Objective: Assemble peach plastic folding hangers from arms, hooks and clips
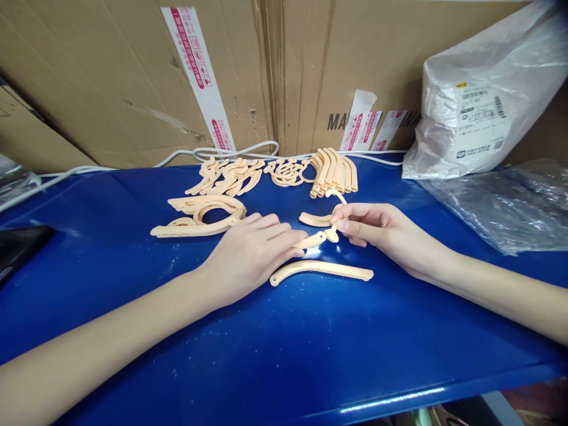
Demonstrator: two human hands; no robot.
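My left hand (252, 251) lies palm down on the blue table (284, 343), its fingertips pinching one end of a small peach plastic arm piece (313, 239). My right hand (377, 231) pinches a peach hook piece (333, 228) where it meets that arm piece. A long curved peach arm (320, 270) lies loose on the table just below both hands. Another short curved piece (315, 220) lies just behind the fingers.
An assembled peach hanger (199, 216) lies left of my hands. Behind it sit piles of peach parts (231, 176), hooks (287, 171) and stacked arms (333, 171). Cardboard boxes (133, 77), a white cable (133, 165) and plastic bags (488, 100) line the back. A dark object (18, 245) is at left.
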